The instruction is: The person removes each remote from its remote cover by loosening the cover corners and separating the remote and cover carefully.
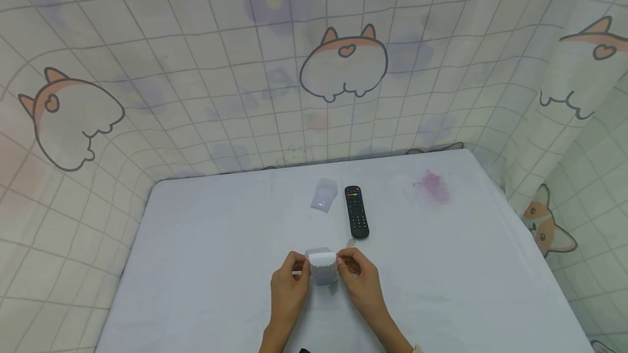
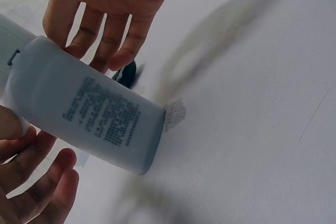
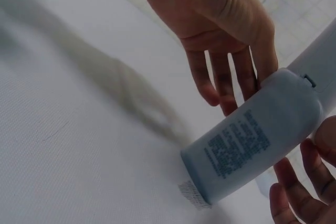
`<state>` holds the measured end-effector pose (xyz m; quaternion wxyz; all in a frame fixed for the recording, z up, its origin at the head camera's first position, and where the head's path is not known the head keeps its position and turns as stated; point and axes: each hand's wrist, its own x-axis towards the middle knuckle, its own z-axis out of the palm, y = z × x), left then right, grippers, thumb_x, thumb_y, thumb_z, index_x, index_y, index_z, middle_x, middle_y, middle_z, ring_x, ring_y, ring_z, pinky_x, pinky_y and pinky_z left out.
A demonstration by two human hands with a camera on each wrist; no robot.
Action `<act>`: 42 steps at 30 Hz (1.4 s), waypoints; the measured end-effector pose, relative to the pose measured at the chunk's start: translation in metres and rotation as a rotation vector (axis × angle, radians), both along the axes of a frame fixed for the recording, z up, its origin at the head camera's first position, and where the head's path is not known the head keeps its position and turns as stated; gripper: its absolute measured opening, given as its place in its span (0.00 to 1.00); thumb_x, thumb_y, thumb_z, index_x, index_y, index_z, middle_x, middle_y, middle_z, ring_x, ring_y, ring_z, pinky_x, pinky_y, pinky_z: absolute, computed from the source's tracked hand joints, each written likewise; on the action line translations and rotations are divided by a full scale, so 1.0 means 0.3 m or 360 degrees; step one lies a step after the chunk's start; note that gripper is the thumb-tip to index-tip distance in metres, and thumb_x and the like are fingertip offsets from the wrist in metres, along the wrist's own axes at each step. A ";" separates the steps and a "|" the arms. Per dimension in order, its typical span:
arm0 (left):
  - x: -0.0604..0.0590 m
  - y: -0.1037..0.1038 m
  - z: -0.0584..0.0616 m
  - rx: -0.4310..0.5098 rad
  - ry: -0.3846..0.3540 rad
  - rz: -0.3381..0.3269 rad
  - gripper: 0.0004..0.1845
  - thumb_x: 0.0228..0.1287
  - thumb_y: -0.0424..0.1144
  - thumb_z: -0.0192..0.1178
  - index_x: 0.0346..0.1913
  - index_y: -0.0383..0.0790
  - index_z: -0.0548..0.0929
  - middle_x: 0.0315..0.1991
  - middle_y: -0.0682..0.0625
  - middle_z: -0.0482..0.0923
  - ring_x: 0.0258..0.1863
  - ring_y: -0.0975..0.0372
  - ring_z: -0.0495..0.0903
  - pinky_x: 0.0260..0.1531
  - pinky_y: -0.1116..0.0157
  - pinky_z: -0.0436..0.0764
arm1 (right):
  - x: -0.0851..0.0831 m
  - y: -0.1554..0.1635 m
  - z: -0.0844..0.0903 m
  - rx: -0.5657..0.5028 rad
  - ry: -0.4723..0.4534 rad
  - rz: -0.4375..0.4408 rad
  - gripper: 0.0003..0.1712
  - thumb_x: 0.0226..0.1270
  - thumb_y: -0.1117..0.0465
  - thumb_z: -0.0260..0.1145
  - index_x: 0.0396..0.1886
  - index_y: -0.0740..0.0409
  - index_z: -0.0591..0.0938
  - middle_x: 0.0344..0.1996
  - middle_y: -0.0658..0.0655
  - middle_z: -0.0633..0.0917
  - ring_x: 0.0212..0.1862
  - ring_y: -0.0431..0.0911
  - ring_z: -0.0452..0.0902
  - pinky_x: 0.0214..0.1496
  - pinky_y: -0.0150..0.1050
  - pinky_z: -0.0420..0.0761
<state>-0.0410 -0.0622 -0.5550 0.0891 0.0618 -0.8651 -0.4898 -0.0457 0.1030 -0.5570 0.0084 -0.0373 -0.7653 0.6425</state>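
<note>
A small pale blue-grey container (image 1: pixel 324 274) with rounded corners and rows of printed text stands between my hands near the table's middle. A whiter part (image 3: pixel 320 66) extends beyond its top end, where a small dark catch shows. On its left side my left hand (image 1: pixel 290 283) pinches the upper edge between thumb and finger. Opposite, my right hand (image 1: pixel 360 282) pinches the right upper edge in the same manner. The other fingers of both hands are loosely bent beside it. In the left wrist view, the text side of the container (image 2: pixel 100 108) faces the camera.
Beyond the hands, a black remote control (image 1: pixel 356 212) lies on the white-covered table (image 1: pixel 206 266). To its left is a small translucent plastic piece (image 1: pixel 324 195). A pink stain (image 1: pixel 433 187) marks the cloth at back right. Patterned curtains (image 1: pixel 221 80) surround the table.
</note>
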 end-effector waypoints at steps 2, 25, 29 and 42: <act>-0.001 -0.001 -0.004 0.0001 -0.0016 -0.0003 0.04 0.69 0.30 0.66 0.39 0.43 0.84 0.36 0.51 0.91 0.36 0.63 0.89 0.36 0.70 0.85 | 0.001 -0.002 0.002 0.0039 0.0010 -0.0015 0.06 0.73 0.66 0.69 0.45 0.52 0.85 0.41 0.52 0.89 0.44 0.38 0.84 0.49 0.31 0.85; 0.015 -0.007 -0.065 -0.0136 -0.0011 -0.0042 0.06 0.65 0.29 0.67 0.37 0.43 0.82 0.36 0.50 0.87 0.35 0.66 0.83 0.34 0.72 0.81 | 0.023 0.004 -0.064 0.0245 -0.0079 -0.0023 0.06 0.70 0.66 0.69 0.43 0.52 0.85 0.35 0.50 0.89 0.37 0.35 0.80 0.40 0.29 0.81; 0.029 -0.011 -0.094 -0.0192 0.0053 -0.0042 0.08 0.63 0.29 0.69 0.35 0.45 0.81 0.35 0.51 0.86 0.32 0.69 0.79 0.32 0.72 0.80 | 0.037 0.005 -0.087 0.0230 -0.0057 -0.0010 0.06 0.69 0.67 0.70 0.42 0.53 0.85 0.33 0.50 0.89 0.34 0.34 0.79 0.37 0.29 0.80; 0.024 -0.003 -0.133 -0.0424 0.0247 -0.0001 0.14 0.55 0.26 0.71 0.31 0.48 0.78 0.29 0.57 0.79 0.26 0.72 0.71 0.25 0.72 0.73 | 0.037 -0.003 -0.120 0.0369 0.0136 -0.0063 0.09 0.65 0.70 0.73 0.38 0.51 0.85 0.28 0.46 0.86 0.30 0.32 0.76 0.32 0.28 0.79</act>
